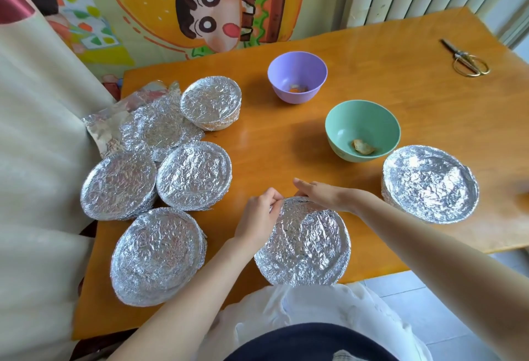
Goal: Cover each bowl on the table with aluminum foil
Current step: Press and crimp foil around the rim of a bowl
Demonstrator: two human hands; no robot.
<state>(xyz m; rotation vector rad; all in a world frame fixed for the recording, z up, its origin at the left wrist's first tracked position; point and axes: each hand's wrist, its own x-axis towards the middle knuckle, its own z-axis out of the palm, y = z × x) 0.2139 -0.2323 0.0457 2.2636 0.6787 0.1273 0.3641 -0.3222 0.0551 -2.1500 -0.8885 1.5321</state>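
Observation:
A foil-wrapped bowl [305, 243] sits at the table's near edge in front of me. My left hand [259, 217] pinches the foil at its far left rim, fingers curled. My right hand [323, 193] lies over the far rim with fingers fairly straight, pressing the foil down. Two bowls stand bare: a purple bowl [297, 70] at the back and a green bowl [362, 126] to its right, each with a bit of food inside. Several other foil-covered bowls stand on the left, such as one [157, 254], and another [429, 183] stands at the right.
Loose crumpled foil sheets [114, 120] lie at the table's left back corner. Scissors [465, 58] rest at the far right. The orange wooden table [286, 146] has bare room in its middle. A pale curtain hangs along the left.

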